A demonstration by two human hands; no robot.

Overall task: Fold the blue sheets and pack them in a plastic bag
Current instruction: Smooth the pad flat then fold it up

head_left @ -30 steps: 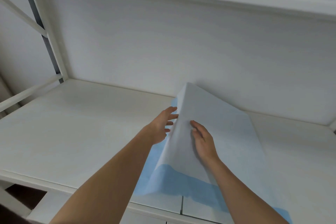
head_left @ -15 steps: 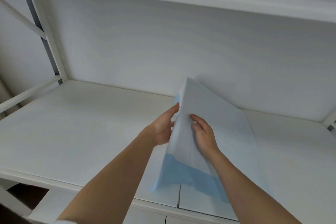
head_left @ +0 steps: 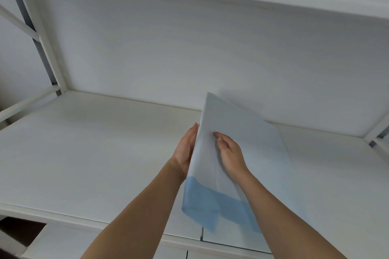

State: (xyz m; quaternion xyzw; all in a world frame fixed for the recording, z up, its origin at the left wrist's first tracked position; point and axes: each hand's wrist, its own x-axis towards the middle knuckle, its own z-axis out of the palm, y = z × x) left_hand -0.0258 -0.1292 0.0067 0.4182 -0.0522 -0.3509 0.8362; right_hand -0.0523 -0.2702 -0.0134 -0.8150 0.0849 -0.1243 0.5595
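- We hold the sheet point(head_left: 237, 132) up off the surface point(head_left: 88, 153), between our two hands.
- Our left hand point(head_left: 186, 149) lies flat along the sheet's left edge, fingers point(head_left: 194, 130) straight and together, gripping nothing.
- Our right hand point(head_left: 230, 153) rests on the pale face of the sheet, its fingers point(head_left: 217, 135) loosely bent and pressing the cloth; whether the thumb pinches a layer we cannot tell.
- Beyond our fingertips the sheet rises to a pointed corner near the back wall point(head_left: 189, 48).
- Below our wrists a blue band crosses the sheet, its lower end hanging just above the surface's front edge.
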